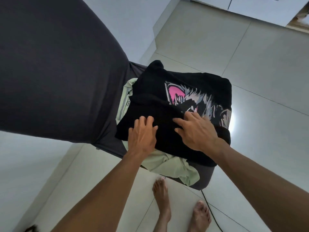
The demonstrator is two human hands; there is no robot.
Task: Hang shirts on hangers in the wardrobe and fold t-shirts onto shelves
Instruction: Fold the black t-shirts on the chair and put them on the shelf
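Pale glossy floor tiles all round, white wall behind, a dark cable trailing past two bare feet. On a chair draped in dark grey cloth: black t-shirt with pink and grey print, heaped over a pale green shirt. Left hand flat on the black fabric, fingers spread; right hand likewise, pressing beside it.

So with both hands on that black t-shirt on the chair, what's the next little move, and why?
Probably fold the near edge away, over the print. Both hands, left hand and right hand, rest flat on the black t-shirt, which lies half folded on a pale green shirt on the chair.
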